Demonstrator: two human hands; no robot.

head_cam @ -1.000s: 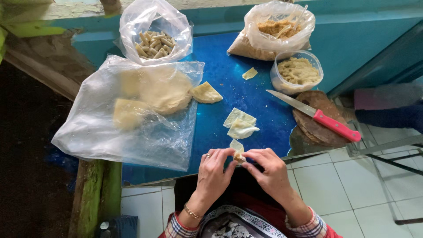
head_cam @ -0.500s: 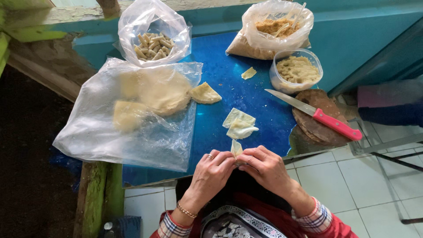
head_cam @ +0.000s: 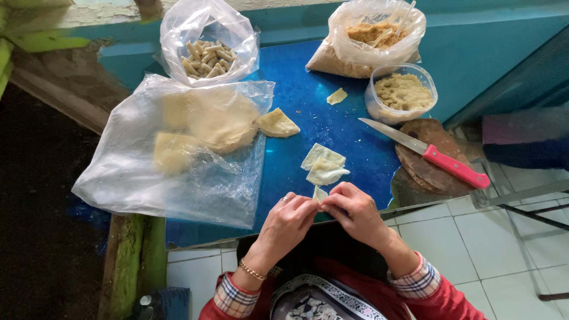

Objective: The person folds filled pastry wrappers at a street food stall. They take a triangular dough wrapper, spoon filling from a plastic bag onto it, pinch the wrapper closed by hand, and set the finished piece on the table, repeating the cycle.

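My left hand [head_cam: 288,221] and my right hand [head_cam: 354,212] meet at the near edge of the blue table [head_cam: 323,127], both pinching one small pale dough wrapper [head_cam: 319,194] between the fingertips. Only its top corner shows. Just beyond the fingers lie two more cut wrappers [head_cam: 324,164] on the blue surface. A folded wrapper piece [head_cam: 277,124] rests beside the large clear bag.
A large clear bag of flat dough sheets [head_cam: 178,148] covers the table's left. Behind it stands a bag of rolled pieces [head_cam: 207,56]. A bag of brown filling [head_cam: 373,35], a tub of pale filling [head_cam: 403,93], and a pink-handled knife [head_cam: 427,153] on a round wooden board [head_cam: 424,169] sit right.
My hands have stayed at the table edge, fingers working the wrapper tighter together. The view shifted slightly; nothing else on the table moved.
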